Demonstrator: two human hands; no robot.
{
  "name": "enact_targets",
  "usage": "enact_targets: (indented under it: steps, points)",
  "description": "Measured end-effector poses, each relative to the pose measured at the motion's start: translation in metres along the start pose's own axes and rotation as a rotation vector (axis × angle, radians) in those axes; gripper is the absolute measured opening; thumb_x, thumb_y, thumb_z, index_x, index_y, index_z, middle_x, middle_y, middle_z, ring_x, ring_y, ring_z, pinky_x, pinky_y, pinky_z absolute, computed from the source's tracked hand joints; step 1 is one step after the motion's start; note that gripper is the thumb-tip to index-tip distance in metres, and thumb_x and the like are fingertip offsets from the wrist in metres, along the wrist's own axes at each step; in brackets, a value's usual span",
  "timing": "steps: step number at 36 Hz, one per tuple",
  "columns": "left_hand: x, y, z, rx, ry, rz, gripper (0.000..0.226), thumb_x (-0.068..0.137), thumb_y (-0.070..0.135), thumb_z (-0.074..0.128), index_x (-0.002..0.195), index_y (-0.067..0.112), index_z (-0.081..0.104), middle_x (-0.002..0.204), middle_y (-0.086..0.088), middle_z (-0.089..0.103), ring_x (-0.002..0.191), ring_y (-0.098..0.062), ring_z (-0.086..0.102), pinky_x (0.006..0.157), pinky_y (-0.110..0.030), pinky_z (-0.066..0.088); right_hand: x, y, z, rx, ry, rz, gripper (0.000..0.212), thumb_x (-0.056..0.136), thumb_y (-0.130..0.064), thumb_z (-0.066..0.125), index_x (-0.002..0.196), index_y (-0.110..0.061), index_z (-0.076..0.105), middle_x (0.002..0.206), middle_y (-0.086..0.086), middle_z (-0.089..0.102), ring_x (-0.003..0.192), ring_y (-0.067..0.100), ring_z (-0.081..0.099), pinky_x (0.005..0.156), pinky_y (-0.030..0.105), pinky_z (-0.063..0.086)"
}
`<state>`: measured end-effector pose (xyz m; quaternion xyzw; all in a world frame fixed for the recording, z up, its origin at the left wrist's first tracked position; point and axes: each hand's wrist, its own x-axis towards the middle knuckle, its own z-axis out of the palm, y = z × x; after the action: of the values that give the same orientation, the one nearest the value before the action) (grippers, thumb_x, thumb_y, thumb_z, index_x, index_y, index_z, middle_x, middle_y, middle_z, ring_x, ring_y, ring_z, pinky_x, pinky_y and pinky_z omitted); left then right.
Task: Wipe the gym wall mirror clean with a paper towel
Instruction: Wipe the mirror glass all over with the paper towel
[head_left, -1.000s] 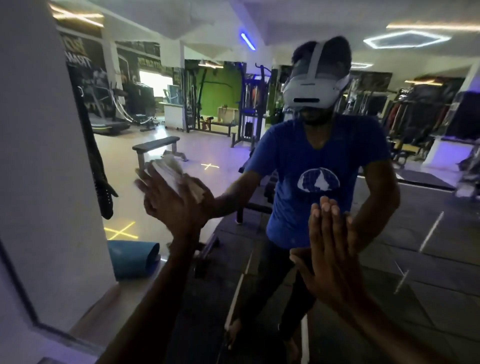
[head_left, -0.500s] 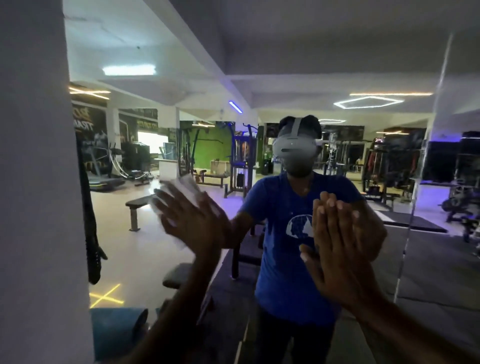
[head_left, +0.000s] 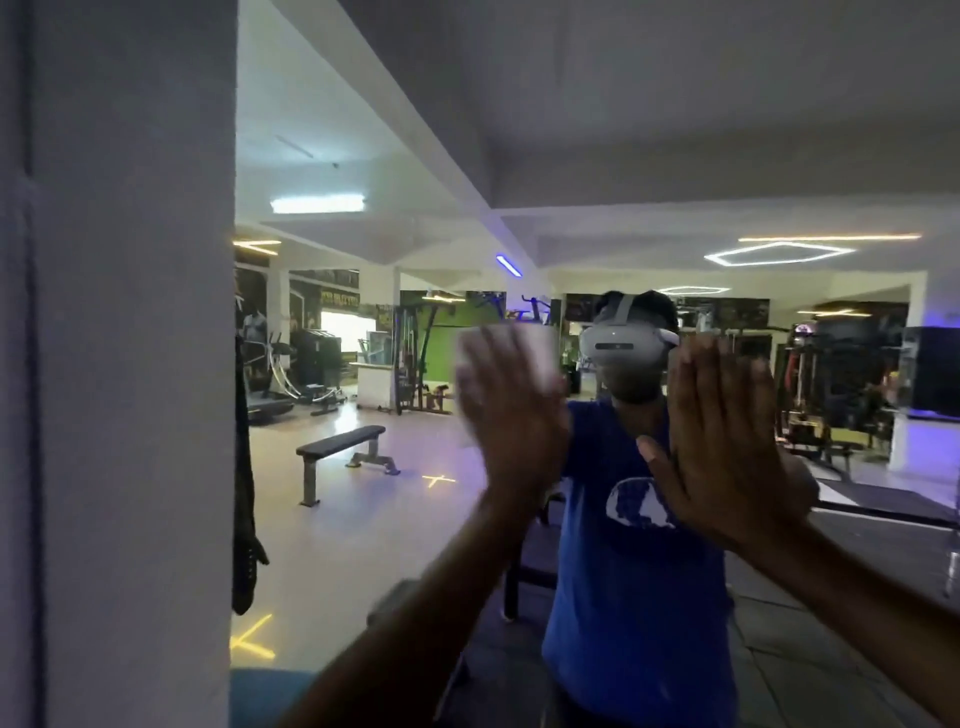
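The wall mirror (head_left: 363, 519) fills most of the view and reflects the gym and me in a blue shirt. My left hand (head_left: 514, 415) lies flat against the glass with straight fingers, pressing a white paper towel (head_left: 524, 348) to it; the towel shows above and beside the fingers and is blurred by motion. My right hand (head_left: 727, 441) is flat on the mirror to the right, fingers straight and together, holding nothing.
A white wall or pillar (head_left: 130, 364) borders the mirror on the left. Reflected in the glass are a flat bench (head_left: 340, 447), weight machines, a treadmill and a blue rolled mat (head_left: 265, 696) at the bottom left.
My left hand has slid the towel up and to the right across the glass. The view has tilted upward, showing more ceiling. My right hand stays flat on the mirror.
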<state>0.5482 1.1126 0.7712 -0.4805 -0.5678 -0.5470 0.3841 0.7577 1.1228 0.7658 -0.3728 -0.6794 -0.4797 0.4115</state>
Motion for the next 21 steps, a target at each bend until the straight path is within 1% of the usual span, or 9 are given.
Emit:
enact_targets:
  steps: [2, 4, 9, 12, 13, 15, 18, 19, 21]
  points:
    - [0.002, 0.000, -0.004, -0.014, -0.141, 0.447, 0.071, 0.109, 0.047, 0.038, 0.168, 0.016, 0.011, 0.175, -0.015, 0.001, 0.162, -0.034, -0.002, 0.130, -0.053, 0.007, 0.013, -0.007, 0.001, 0.002, 0.015, -0.022, 0.089, 0.100, -0.044, 0.050, 0.164, 0.008, 0.014, 0.173, 0.029, 0.003, 0.162, 0.044, 0.003, 0.129, 0.065, 0.004]
    - [0.042, -0.037, -0.005, -0.008, -0.129, 0.616, 0.067, 0.111, 0.048, 0.035, 0.168, 0.020, 0.013, 0.176, -0.010, 0.001, 0.163, -0.028, -0.004, 0.131, -0.049, 0.003, 0.021, -0.009, 0.004, -0.013, 0.022, -0.021, 0.089, 0.099, -0.044, 0.050, 0.163, 0.008, 0.016, 0.173, 0.029, 0.004, 0.162, 0.043, 0.004, 0.129, 0.065, 0.004]
    - [0.119, -0.125, -0.009, 0.035, 0.043, 0.104, 0.067, 0.111, 0.047, 0.018, 0.167, 0.012, 0.015, 0.175, -0.011, 0.009, 0.163, -0.028, 0.006, 0.131, -0.045, 0.003, 0.018, -0.009, 0.012, -0.042, 0.015, 0.017, 0.087, 0.102, -0.052, 0.041, 0.164, 0.006, 0.019, 0.174, 0.027, 0.005, 0.163, 0.041, 0.003, 0.129, 0.065, 0.008]
    - [0.104, -0.096, -0.003, -0.035, 0.140, -0.162, 0.070, 0.111, 0.048, 0.020, 0.165, 0.004, 0.018, 0.173, -0.020, 0.015, 0.161, -0.036, 0.014, 0.128, -0.056, 0.018, 0.009, -0.018, 0.016, -0.028, -0.003, 0.071, 0.091, 0.100, -0.055, 0.041, 0.164, 0.005, 0.018, 0.173, 0.028, 0.006, 0.162, 0.043, 0.004, 0.130, 0.063, 0.005]
    - [0.093, -0.078, -0.003, -0.064, 0.168, -0.157, 0.070, 0.111, 0.046, 0.023, 0.165, 0.003, 0.015, 0.172, -0.023, 0.014, 0.160, -0.039, 0.013, 0.127, -0.058, 0.021, 0.007, -0.022, 0.017, -0.027, -0.006, 0.083, 0.093, 0.100, -0.056, 0.042, 0.164, 0.006, 0.017, 0.173, 0.029, 0.006, 0.162, 0.044, 0.005, 0.130, 0.063, 0.006]
    - [0.067, -0.045, -0.003, -0.108, 0.063, 0.168, 0.071, 0.111, 0.044, 0.026, 0.165, 0.004, 0.004, 0.172, -0.025, 0.006, 0.160, -0.042, 0.007, 0.129, -0.056, 0.016, 0.002, -0.027, 0.018, -0.029, -0.015, 0.108, 0.094, 0.100, -0.056, 0.043, 0.164, 0.006, 0.015, 0.173, 0.029, 0.005, 0.161, 0.046, 0.007, 0.129, 0.065, 0.009]
    - [0.052, -0.027, 0.000, -0.038, -0.141, 0.745, 0.075, 0.108, 0.045, 0.042, 0.166, 0.010, 0.010, 0.174, -0.021, 0.007, 0.162, -0.037, 0.003, 0.130, -0.049, 0.011, 0.001, -0.030, 0.017, -0.015, 0.005, 0.117, 0.092, 0.100, -0.056, 0.039, 0.164, 0.006, 0.016, 0.173, 0.029, 0.007, 0.161, 0.046, 0.008, 0.128, 0.066, 0.012]
    - [0.064, -0.031, 0.001, -0.003, -0.140, 0.821, 0.073, 0.108, 0.046, 0.040, 0.167, 0.014, 0.012, 0.174, -0.018, 0.008, 0.162, -0.034, 0.004, 0.130, -0.047, 0.010, 0.001, -0.030, 0.017, -0.018, 0.005, 0.117, 0.092, 0.100, -0.056, 0.040, 0.164, 0.007, 0.017, 0.173, 0.029, 0.007, 0.161, 0.046, 0.008, 0.128, 0.066, 0.013]
    - [0.096, -0.050, 0.000, 0.051, -0.089, 0.804, 0.068, 0.109, 0.047, 0.031, 0.168, 0.019, 0.011, 0.175, -0.015, 0.008, 0.162, -0.032, 0.004, 0.129, -0.046, 0.009, 0.000, -0.030, 0.017, -0.014, -0.001, 0.118, 0.092, 0.100, -0.056, 0.041, 0.164, 0.006, 0.018, 0.173, 0.028, 0.007, 0.162, 0.044, 0.007, 0.127, 0.067, 0.014]
